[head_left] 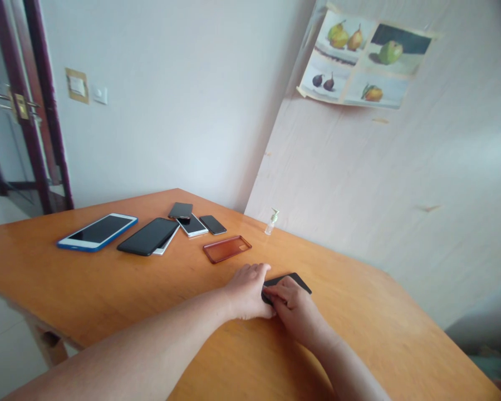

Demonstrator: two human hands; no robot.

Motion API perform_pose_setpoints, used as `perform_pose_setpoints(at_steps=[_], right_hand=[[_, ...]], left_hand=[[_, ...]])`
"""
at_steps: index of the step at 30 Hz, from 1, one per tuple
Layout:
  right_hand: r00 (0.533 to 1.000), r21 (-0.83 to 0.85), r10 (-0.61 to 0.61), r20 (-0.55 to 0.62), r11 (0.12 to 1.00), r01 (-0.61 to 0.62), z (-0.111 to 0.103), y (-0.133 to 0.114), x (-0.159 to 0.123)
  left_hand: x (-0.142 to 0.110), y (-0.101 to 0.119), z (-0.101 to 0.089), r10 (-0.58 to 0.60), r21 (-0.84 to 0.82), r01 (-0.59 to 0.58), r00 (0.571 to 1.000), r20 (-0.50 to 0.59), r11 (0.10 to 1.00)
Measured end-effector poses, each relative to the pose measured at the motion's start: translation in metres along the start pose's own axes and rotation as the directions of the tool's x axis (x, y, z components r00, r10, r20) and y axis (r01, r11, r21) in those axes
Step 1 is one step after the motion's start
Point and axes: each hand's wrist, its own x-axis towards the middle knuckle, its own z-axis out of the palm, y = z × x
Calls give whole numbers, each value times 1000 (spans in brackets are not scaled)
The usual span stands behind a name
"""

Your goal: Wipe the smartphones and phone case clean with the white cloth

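Note:
A dark phone (pixel 301 280) lies flat on the wooden table in front of me. My left hand (pixel 248 292) grips its left end, the thumb at the far edge and the other fingers on the near side. Over the phone's left part bends my right hand (pixel 294 303), its fingers pressed together against the surface beside the left palm. Whatever sits under those fingertips is hidden. Just beyond my left hand rests a clear reddish-brown phone case (pixel 227 249), touched by neither hand.
Farther left lie a large blue-cased white phone (pixel 98 232), a black phone (pixel 148 236) on a white one, and several smaller phones (pixel 212 224). A small clear pump bottle (pixel 271 223) stands near the table's (pixel 359 312) back edge. Wall and leaning board rise behind.

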Motion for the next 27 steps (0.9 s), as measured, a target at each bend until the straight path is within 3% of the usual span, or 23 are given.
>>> perform_pose_setpoints(at_steps=[3, 6, 8, 10, 13, 16, 18, 23, 27], right_hand=[[985, -87, 161, -68, 982, -167, -5, 19, 0], [914, -172, 364, -180, 903, -393, -14, 48, 0], [879, -184, 424, -220, 867, -464, -15, 54, 1], [902, -148, 383, -199, 898, -414, -12, 46, 2], [982, -42, 166, -92, 985, -170, -3, 15, 3], [1000, -18, 28, -7, 999, -28, 3, -5, 4], [999, -70, 46, -14, 996, -47, 2, -3, 5], [969, -186, 218, -114, 954, -236, -5, 20, 7], [992, -182, 114, -49, 976, -121, -4, 9, 5]], left_hand=[[0, 0, -1, -17, -13, 17, 1000, 19, 1000], [0, 2, -2, -21, -44, 23, 999, 46, 999], [0, 3, -3, -21, -60, 24, 998, 55, 998], [0, 3, -3, -20, -61, 23, 998, 54, 998], [1, 2, -2, -6, -52, 8, 999, 33, 999], [2, 0, -1, 9, -48, -8, 1000, 20, 999], [2, 0, -1, 5, -54, -3, 1000, 28, 999], [2, 0, -1, -26, -103, 31, 998, 52, 994], [4, -4, 5, -5, -157, 6, 1000, 10, 988]])
